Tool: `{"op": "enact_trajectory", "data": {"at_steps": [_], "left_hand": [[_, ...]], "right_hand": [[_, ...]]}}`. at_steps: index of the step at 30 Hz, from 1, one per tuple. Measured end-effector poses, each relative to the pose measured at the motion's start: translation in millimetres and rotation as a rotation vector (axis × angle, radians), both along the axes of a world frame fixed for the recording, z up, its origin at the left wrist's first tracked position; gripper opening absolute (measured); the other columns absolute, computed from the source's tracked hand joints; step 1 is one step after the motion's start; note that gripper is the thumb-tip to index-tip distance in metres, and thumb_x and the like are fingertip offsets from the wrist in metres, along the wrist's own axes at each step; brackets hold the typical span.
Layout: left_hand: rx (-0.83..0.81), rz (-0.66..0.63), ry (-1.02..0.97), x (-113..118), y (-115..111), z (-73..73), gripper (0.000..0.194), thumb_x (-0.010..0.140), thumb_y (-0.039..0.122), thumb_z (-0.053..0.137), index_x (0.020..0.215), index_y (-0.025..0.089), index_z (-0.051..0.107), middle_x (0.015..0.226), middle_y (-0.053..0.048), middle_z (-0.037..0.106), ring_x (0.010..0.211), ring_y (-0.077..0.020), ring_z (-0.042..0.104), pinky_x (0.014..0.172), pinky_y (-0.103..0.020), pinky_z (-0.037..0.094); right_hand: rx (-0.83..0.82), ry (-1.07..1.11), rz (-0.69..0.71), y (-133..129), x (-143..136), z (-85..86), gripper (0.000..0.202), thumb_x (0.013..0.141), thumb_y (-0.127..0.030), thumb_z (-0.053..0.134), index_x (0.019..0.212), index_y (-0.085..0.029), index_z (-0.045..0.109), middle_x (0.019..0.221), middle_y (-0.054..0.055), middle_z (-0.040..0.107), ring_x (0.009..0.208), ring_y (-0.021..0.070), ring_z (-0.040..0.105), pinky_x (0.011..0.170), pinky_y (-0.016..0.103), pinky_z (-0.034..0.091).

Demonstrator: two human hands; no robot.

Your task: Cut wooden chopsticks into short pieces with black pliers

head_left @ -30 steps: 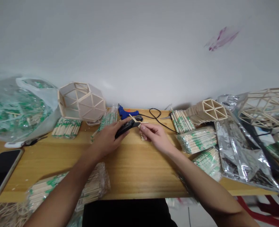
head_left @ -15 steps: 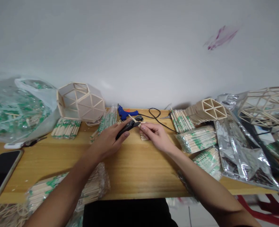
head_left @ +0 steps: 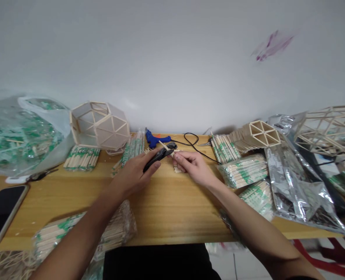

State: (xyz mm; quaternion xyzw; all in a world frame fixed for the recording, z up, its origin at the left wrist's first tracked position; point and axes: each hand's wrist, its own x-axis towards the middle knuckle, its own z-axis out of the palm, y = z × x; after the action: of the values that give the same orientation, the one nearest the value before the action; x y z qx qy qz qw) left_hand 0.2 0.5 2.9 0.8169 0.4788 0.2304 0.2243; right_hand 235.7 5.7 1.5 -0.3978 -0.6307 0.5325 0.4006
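Near the middle of the wooden table (head_left: 172, 210), my left hand (head_left: 136, 171) is closed around a black cutting tool (head_left: 157, 156). A thin wooden stick (head_left: 164, 146) lies across the jaws of the tool. Thumb and fingers of my right hand (head_left: 191, 165) pinch the stick's near end, right beside the tool's head. Some short stick pieces (head_left: 176, 169) lie on the table just under my right hand, partly hidden by it.
A blue glue gun (head_left: 156, 139) with a black cord lies behind my hands. Stick bundles (head_left: 244, 170) in plastic stand on both sides. Wooden lattice frames (head_left: 101, 126) sit left and right. A phone (head_left: 3, 214) lies at the left edge.
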Motion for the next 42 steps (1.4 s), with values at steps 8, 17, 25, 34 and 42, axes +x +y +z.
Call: {"op": "enact_trajectory", "data": {"at_steps": [8,17,25,34,42], "left_hand": [[-0.041,0.043,0.034,0.6,-2.4,3.2,0.053,0.105,0.052,0.039,0.150,0.027,0.055,0.123,-0.007,0.076,0.107,-0.0256,0.073,0.090,-0.034,0.054],[-0.063,0.075,0.052,1.9,-2.9,2.6,0.054,0.104,0.055,0.039,0.144,0.026,0.060,0.112,-0.007,0.078,0.100,-0.0256,0.074,0.086,-0.033,0.053],[-0.072,0.155,0.204,3.2,-2.9,2.4,0.057,0.103,0.059,0.034,0.133,0.021,0.064,0.105,-0.010,0.078,0.092,-0.0290,0.072,0.074,-0.035,0.047],[0.040,0.256,0.053,-13.9,8.8,1.7,0.049,0.103,0.058,0.036,0.096,0.019,0.065,0.094,-0.007,0.069,0.087,-0.0235,0.062,0.078,-0.035,0.043],[0.049,0.269,0.057,-21.1,8.9,3.5,0.049,0.103,0.055,0.035,0.071,0.022,0.053,0.068,-0.001,0.059,0.064,-0.0177,0.051,0.063,-0.033,0.031]], "right_hand": [[-0.053,0.008,-0.006,-0.5,-1.8,-2.8,0.050,0.095,-0.062,0.061,0.074,-0.017,0.063,0.058,-0.003,0.046,0.054,0.0112,0.037,0.052,0.027,0.028],[-0.048,0.005,-0.007,-0.2,-1.8,-2.8,0.051,0.094,-0.063,0.061,0.072,-0.018,0.062,0.059,-0.003,0.046,0.053,0.0115,0.036,0.052,0.027,0.028],[-0.051,0.025,0.000,-1.6,-4.2,-5.8,0.048,0.096,-0.060,0.061,0.078,-0.016,0.063,0.065,-0.002,0.047,0.056,0.0112,0.037,0.053,0.027,0.029],[0.083,-0.194,-0.049,2.6,2.1,-7.7,0.039,0.101,-0.051,0.055,0.094,-0.015,0.070,0.077,0.002,0.059,0.066,0.0147,0.048,0.061,0.028,0.036],[0.329,-0.492,0.139,-12.6,-21.1,-32.1,0.020,0.088,-0.009,0.065,0.105,-0.016,0.073,0.093,0.007,0.066,0.080,0.0181,0.059,0.073,0.030,0.044]]}}
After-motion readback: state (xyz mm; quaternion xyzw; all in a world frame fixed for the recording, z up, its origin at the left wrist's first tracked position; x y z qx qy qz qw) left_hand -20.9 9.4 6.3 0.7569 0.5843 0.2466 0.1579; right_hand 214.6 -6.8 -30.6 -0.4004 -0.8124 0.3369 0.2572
